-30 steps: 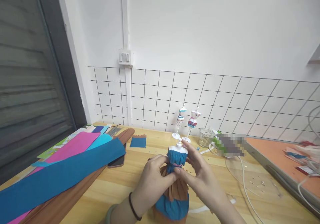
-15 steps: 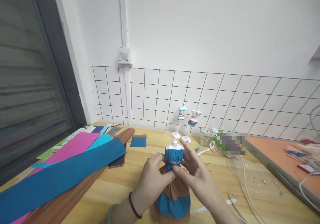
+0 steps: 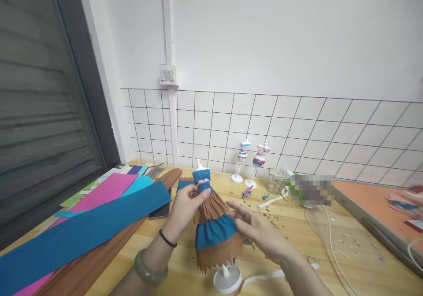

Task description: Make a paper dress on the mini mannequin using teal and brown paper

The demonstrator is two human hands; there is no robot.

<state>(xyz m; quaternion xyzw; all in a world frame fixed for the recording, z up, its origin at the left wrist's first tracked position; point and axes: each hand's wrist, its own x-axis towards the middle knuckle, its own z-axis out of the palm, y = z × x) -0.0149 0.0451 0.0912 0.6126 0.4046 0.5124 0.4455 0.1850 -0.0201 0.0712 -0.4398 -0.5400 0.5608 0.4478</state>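
Observation:
A small white dress form (image 3: 200,168) wears a blue and brown crepe-paper dress (image 3: 216,232) with gathered tiers, a pink band at the waist and a zigzag-cut hem. It is held tilted above the table, its top leaning to the left. My left hand (image 3: 188,203) is closed round the waist, thumb across the front. With fingers stretched out, my right hand (image 3: 259,232) rests against the right side of the skirt. Below the hem, a round white stand base (image 3: 228,279) with a short peg shows on the tabletop.
Two more little dress forms (image 3: 243,155) stand near the wall grid, beside a glass jar (image 3: 278,180). Coloured crepe-paper strips (image 3: 95,223) cover the left side, partly over a phone (image 3: 161,210). Paper scraps, a white ribbon (image 3: 264,277) and a cable (image 3: 330,238) lie about.
The dressed form has moved left and tilted, bringing the full skirt and the stand base into sight. My right hand has left the waist and moved down to the skirt's side.

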